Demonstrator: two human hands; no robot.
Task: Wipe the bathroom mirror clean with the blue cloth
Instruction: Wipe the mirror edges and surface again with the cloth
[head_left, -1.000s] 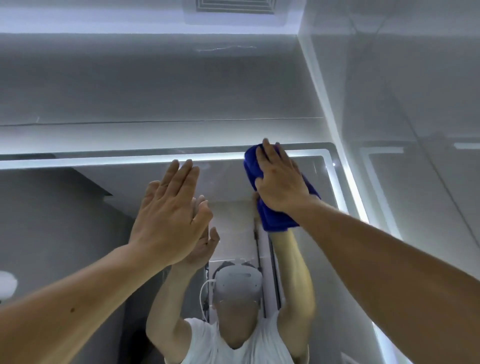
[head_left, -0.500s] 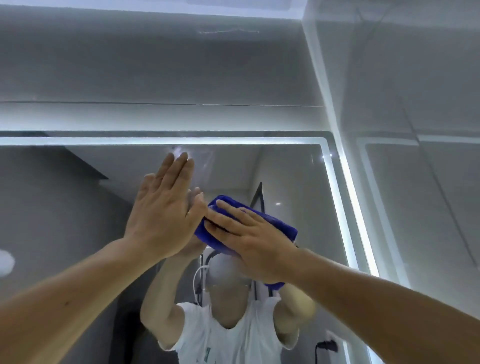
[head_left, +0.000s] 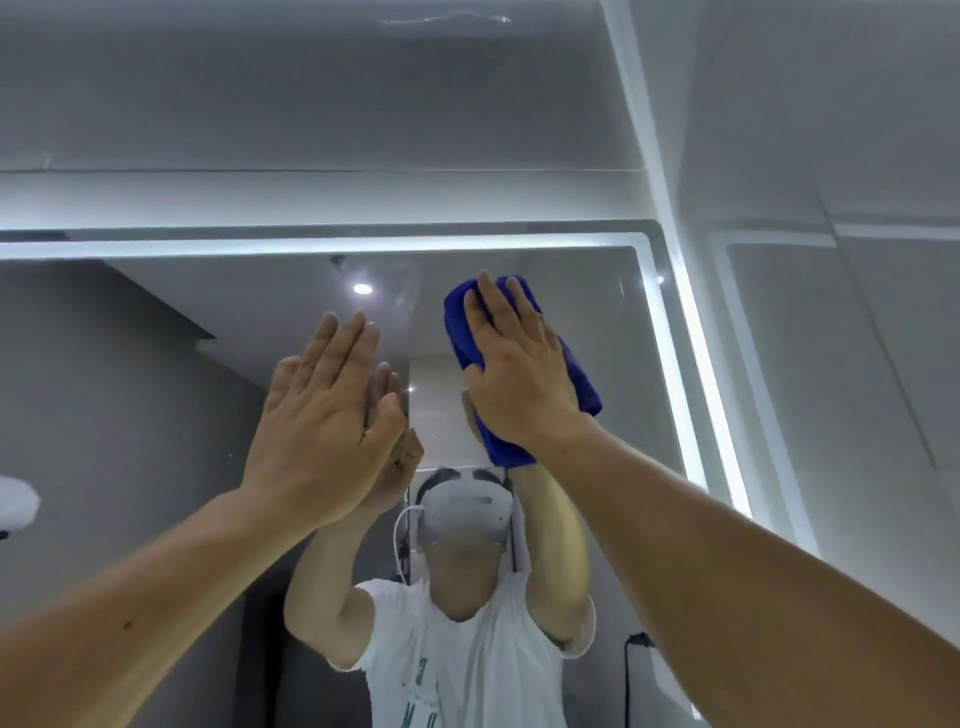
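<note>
Two hands on mirror (head_left: 249, 332): right hand (head_left: 519, 374), fingers straight, presses blue cloth (head_left: 581, 384), upper centre, long axis steeply diagonal beneath the palm; left hand (head_left: 322, 415) flat, empty, just left.

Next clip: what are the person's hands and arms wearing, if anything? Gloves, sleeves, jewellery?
Nothing on either. The left hand and right hand are bare, with no gloves, rings, watch or wristbands in view. Both forearms are uncovered down to the frame edge. The reflection in the mirror shows a white short-sleeved T-shirt with faint lettering, its sleeves ending above the elbows.
</note>
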